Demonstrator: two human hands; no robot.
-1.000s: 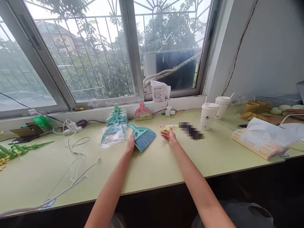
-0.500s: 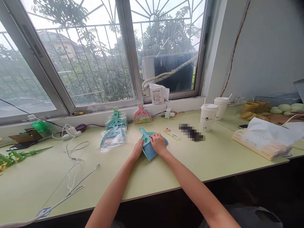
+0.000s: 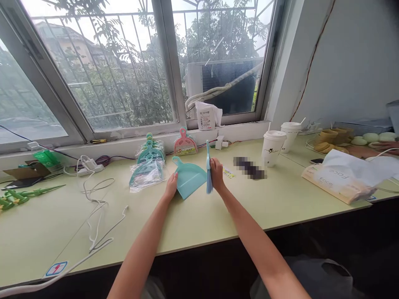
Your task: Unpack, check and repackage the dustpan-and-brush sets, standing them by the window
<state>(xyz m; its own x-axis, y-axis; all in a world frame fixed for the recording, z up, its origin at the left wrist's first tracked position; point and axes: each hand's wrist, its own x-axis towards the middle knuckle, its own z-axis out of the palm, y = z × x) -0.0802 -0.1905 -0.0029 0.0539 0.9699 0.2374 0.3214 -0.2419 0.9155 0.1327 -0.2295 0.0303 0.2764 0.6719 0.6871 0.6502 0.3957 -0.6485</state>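
Behind the pale green tabletop [image 3: 131,241], a barred window [image 3: 124,70] lets in daylight. Before us, near the middle, lies the dustpan [image 3: 189,178], its handle pointing away and a little left, its wide lip toward us and to the right. The brush [image 3: 208,168] stands on end just beside the pan's right corner, its long axis nearly upright, handle on top and blue bristles down; we cannot tell whether the two touch.

Our right hand [image 3: 217,172] is the nearer to the brush, coming at it from the right, fingers closed around it. Our left hand [image 3: 171,185] is nearer to the pan, pinching its left edge with the thumb uppermost; the fingers beneath are partly hidden. So the pan lies between our hands, with the brush at the right hand's inner side.

Farther left sit wrapped sets [image 3: 147,172]; beyond the pan leans a pink set [image 3: 184,144].
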